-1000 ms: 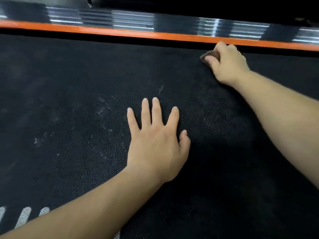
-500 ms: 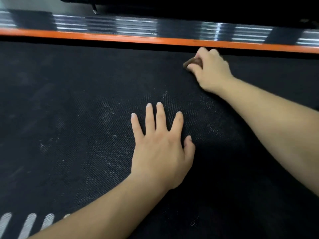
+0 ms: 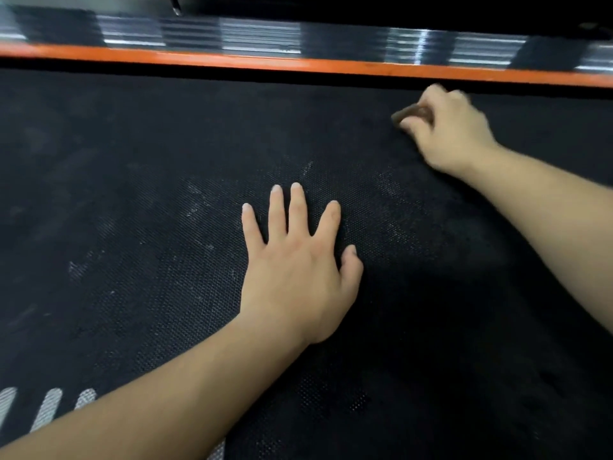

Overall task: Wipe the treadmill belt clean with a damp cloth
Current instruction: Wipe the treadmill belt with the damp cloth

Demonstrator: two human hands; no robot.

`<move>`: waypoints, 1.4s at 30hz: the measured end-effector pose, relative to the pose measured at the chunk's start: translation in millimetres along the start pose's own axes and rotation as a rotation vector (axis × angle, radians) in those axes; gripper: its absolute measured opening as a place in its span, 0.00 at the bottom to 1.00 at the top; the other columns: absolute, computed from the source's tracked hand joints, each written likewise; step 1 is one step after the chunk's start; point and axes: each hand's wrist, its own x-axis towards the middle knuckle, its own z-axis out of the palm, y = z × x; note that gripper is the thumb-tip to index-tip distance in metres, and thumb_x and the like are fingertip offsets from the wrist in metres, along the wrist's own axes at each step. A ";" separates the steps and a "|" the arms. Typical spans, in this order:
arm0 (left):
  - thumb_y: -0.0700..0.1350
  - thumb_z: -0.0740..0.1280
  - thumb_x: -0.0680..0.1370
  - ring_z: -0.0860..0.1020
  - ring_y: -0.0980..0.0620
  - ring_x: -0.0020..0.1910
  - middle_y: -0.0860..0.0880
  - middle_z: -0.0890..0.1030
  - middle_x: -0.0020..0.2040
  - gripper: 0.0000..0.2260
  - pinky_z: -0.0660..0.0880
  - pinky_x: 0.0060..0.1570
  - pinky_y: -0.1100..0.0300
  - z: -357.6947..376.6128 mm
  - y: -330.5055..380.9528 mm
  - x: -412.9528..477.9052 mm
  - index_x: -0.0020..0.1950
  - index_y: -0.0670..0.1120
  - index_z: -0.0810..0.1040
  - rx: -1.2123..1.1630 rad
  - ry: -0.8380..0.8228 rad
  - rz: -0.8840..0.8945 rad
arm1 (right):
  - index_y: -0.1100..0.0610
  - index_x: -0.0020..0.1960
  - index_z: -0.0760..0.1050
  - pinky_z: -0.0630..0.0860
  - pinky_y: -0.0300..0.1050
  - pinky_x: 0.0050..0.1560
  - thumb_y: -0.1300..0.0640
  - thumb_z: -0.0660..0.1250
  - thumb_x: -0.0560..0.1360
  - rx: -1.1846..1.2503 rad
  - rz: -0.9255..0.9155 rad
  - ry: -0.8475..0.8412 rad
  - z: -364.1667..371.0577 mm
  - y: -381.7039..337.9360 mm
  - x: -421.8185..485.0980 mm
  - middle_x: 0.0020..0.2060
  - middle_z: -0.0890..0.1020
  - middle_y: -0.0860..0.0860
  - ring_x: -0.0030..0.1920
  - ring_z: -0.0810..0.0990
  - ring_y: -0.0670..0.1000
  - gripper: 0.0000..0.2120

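Two bare hands on a black treadmill belt (image 3: 132,227), one flat and one bunched round a small cloth (image 3: 411,112).

The belt is a matte black sheet with a fine dotted, pebbled grain, marked with pale dusty scuffs and smears around its middle. The left hand (image 3: 298,270) lies palm-down on it, fingers straight and spread, grasping nothing. The right hand (image 3: 447,134), blurred, is curled over the cloth at the belt's far edge; only a brownish wad shows beyond the thumb, pressed to the belt just short of a smooth orange strip (image 3: 265,63). Behind the strip runs a ribbed, shiny metal rail (image 3: 258,36). Rounded pale stripes (image 3: 46,406) with the same dotted grain sit at the belt's near left corner.
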 end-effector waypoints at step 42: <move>0.64 0.46 0.79 0.45 0.41 0.81 0.41 0.52 0.82 0.29 0.43 0.77 0.34 1.9 0.2 2.1 0.79 0.56 0.56 0.029 -0.019 -0.030 | 0.53 0.51 0.75 0.72 0.57 0.47 0.41 0.59 0.77 0.071 -0.260 -0.097 -46.0 -1.0 -232.0 0.45 0.74 0.53 0.46 0.75 0.59 0.16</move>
